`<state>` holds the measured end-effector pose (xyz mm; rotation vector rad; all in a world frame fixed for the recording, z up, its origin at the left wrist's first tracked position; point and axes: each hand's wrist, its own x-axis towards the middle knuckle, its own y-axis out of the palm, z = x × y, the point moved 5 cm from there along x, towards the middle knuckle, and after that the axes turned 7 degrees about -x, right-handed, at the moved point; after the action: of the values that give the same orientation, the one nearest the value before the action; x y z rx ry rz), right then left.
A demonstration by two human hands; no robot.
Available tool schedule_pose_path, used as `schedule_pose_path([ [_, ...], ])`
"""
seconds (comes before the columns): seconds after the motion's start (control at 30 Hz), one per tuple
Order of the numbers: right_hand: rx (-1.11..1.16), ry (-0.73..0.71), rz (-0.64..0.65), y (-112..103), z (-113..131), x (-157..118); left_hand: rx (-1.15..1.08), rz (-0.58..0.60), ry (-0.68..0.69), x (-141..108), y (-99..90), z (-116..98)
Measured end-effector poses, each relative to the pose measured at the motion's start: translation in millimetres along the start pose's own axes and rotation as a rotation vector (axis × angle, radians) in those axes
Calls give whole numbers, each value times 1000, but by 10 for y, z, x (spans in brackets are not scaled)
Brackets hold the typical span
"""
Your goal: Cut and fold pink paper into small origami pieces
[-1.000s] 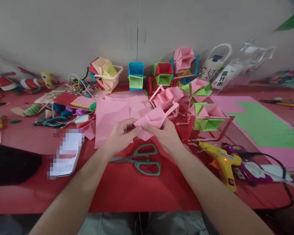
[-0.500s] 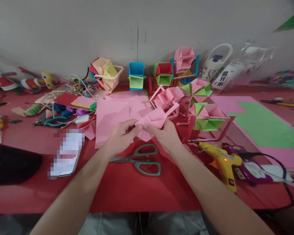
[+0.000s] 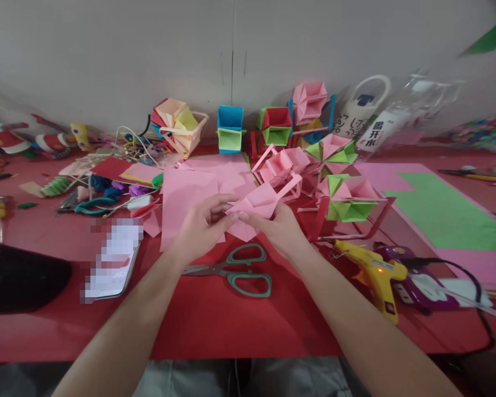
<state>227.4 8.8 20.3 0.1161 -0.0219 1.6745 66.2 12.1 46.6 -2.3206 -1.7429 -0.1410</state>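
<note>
Between my hands is a piece of folded pink paper (image 3: 258, 202), held up over the table. My left hand (image 3: 209, 223) pinches its near left corner with thumb and fingers. On the other side, my right hand (image 3: 279, 226) grips the paper, its thumb pressed along the near edge and its fingers mostly hidden behind. Just below lie scissors (image 3: 248, 270) with grey-green handles, blades pointing left. Flat pink sheets (image 3: 188, 193) spread out behind my left hand. A small pink paper model (image 3: 279, 165) stands right behind the folded piece.
Folded paper models, such as a blue and green one (image 3: 230, 129) and a pink and green one (image 3: 351, 198), line the back and right. A yellow glue gun (image 3: 372, 275) with a lit light lies at right. A phone (image 3: 113, 259) and black cylinder (image 3: 22, 278) are at left.
My left fingers have shifted slightly on the pink paper's left corner. The paper stays in both hands at nearly the same spot.
</note>
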Motion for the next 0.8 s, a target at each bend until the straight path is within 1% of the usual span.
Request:
schedule_pose_path([
  [0.1, -13, -12, 5, 6, 3, -7, -8, -14, -28, 2, 5, 28],
  [0.2, -7, -10, 14, 8, 9, -12, 30, -20, -20, 4, -3, 28],
  [0.37, -37, -29, -12, 0, 45, -21, 104, -14, 19, -7, -13, 17],
  [0.57, -66, -19, -26, 8, 68, -26, 177, -24, 70, -18, -25, -7],
  [0.7, -98, -44, -52, -51, 90, -9, 222, -40, 103, 0, -47, -53],
  [0.8, -134, -49, -46, -96, 111, 4, 261, -55, 124, 13, -67, -73],
])
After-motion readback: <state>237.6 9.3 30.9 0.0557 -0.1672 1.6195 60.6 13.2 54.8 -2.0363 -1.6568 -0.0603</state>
